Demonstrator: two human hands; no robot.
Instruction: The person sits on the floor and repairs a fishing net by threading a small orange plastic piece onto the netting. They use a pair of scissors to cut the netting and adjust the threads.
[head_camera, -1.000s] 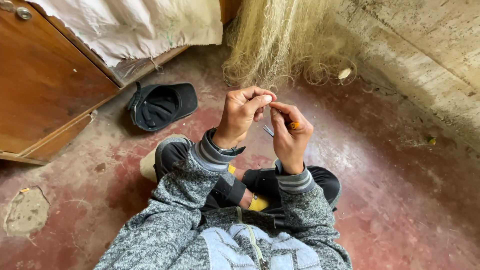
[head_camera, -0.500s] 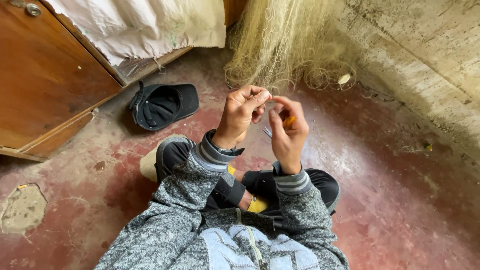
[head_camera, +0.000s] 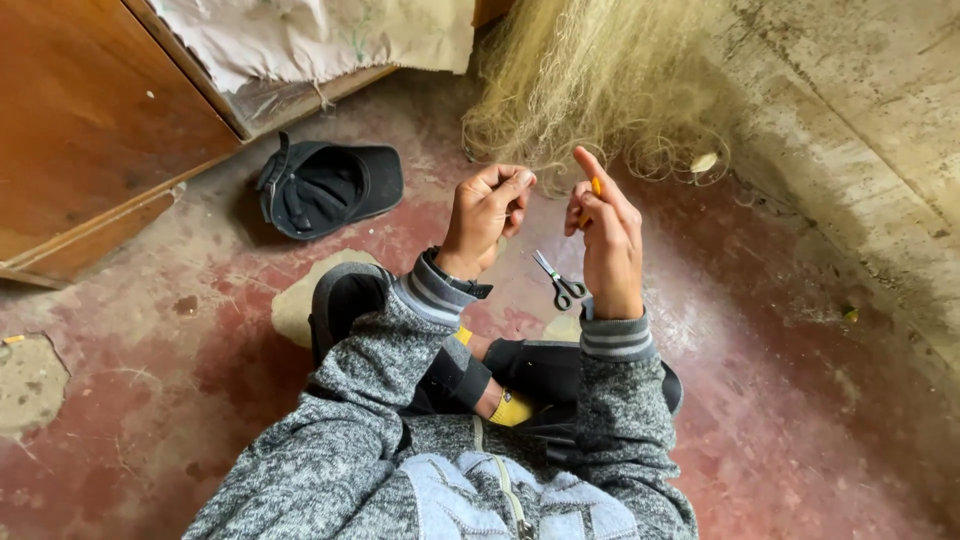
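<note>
I sit cross-legged on a red floor. My left hand (head_camera: 487, 214) is raised in front of me with thumb and fingers pinched together on fine pale net thread. My right hand (head_camera: 604, 232) is held beside it, fingers closed on a small orange tool (head_camera: 596, 187) that sticks up between them. A heap of pale yellow fishing net (head_camera: 590, 80) hangs just beyond both hands. Small scissors (head_camera: 560, 284) lie on the floor below and between my hands.
A dark cap (head_camera: 325, 188) lies upside down on the floor to the left. A wooden cabinet (head_camera: 90, 130) with white cloth (head_camera: 320, 40) over it stands at the far left. A rough concrete wall (head_camera: 860, 120) rises on the right.
My hands have drawn slightly apart, the right one moving right with the orange tool. The scissors on the floor now show between them.
</note>
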